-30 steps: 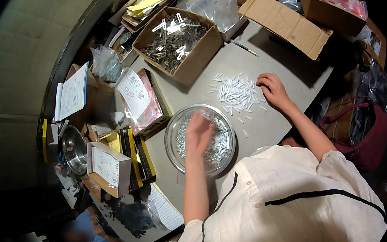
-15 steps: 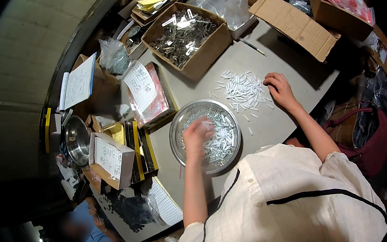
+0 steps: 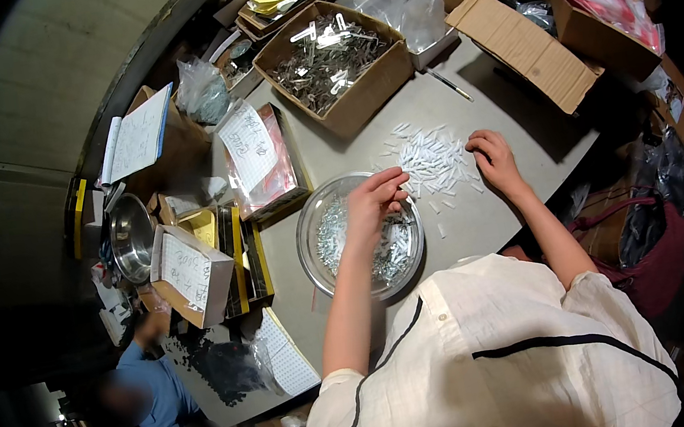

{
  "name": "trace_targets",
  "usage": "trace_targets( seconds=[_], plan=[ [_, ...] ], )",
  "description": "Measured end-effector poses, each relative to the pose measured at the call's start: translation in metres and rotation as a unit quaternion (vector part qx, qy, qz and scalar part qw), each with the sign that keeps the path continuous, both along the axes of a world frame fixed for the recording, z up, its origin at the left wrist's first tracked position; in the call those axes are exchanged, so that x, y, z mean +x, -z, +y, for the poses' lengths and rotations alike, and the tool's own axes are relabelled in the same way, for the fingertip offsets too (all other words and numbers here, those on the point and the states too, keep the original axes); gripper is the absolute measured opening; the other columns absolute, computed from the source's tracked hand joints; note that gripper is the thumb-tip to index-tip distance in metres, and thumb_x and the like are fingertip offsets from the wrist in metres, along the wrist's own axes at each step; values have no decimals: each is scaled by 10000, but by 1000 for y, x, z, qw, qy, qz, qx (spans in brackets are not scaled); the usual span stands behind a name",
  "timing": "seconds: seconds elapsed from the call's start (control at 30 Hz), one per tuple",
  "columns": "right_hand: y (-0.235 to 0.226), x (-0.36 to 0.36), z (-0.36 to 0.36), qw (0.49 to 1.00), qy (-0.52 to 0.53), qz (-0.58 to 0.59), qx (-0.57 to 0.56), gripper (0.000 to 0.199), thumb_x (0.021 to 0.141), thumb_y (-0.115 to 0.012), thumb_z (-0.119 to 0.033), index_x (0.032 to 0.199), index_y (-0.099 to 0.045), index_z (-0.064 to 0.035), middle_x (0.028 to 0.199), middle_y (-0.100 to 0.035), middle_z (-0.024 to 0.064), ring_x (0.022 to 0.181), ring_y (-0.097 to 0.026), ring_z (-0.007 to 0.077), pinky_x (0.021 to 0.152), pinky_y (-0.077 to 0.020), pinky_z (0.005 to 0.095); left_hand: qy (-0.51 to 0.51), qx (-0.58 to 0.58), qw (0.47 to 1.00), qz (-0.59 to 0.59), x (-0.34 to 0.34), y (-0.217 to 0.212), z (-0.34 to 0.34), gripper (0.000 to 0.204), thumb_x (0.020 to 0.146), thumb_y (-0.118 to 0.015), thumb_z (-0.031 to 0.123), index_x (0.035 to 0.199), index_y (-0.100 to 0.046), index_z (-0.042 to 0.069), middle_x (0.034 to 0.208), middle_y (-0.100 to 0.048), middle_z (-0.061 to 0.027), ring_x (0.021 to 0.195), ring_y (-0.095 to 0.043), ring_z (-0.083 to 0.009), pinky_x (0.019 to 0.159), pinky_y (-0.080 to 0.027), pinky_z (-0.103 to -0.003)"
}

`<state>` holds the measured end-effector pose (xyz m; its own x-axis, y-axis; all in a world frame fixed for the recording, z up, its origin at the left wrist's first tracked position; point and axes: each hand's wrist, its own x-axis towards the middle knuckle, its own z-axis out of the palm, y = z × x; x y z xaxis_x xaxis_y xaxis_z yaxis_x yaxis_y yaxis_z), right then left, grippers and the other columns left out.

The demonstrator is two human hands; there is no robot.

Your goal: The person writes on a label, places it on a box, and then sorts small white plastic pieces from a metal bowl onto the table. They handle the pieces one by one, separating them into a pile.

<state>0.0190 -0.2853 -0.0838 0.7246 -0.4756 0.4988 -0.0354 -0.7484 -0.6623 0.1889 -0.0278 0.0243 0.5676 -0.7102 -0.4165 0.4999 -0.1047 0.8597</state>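
Small white pieces lie scattered on the grey table, just right of a round glass dish holding more. Left hand hovers over the dish, fingers pinched together; what they hold cannot be told. Right hand rests curled at the pile's right edge.

The left hand covers part of the round tray, and whether its fingertips pinch one of the small pieces is too small to tell.
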Motion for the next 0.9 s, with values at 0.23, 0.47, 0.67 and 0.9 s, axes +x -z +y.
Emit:
trace_targets(
  seconds=[0.23,0.47,0.67,0.9],
  plan=[
    [0,-1,0,1000,4,-3,4,168,818,-602,33,952,-672,-39,1073,-656,84,1017,-605,303,899,-493,397,-96,76,981,-148,10,4,17,244,965,-632,103,1168,-737,17,1068,-747,-4,773,-594,-77,676,-467,-237],
    [-3,-1,2,1000,7,0,17,180,819,-598,43,960,-680,-35,1071,-657,84,1000,-613,297,883,-503,389,-12,246,849,-467,5,32,65,210,843,-714,174,1031,-794,123,1068,-749,-145,1053,-673,-345,955,-484,-419],
    [-2,0,2,1000,4,-1,20,178,816,-601,39,958,-678,-36,1071,-657,83,996,-611,299,885,-501,390,28,273,679,-681,-21,39,50,160,830,-764,252,913,-740,117,858,-690,-106,891,-615,-334,859,-400,-481],
    [-1,0,0,1000,5,4,21,184,810,-596,41,953,-679,-39,1068,-656,83,1006,-608,298,892,-499,389,48,231,706,-667,-13,37,45,135,823,-761,227,843,-727,98,839,-704,-118,838,-628,-331,828,-417,-485]
  ],
)
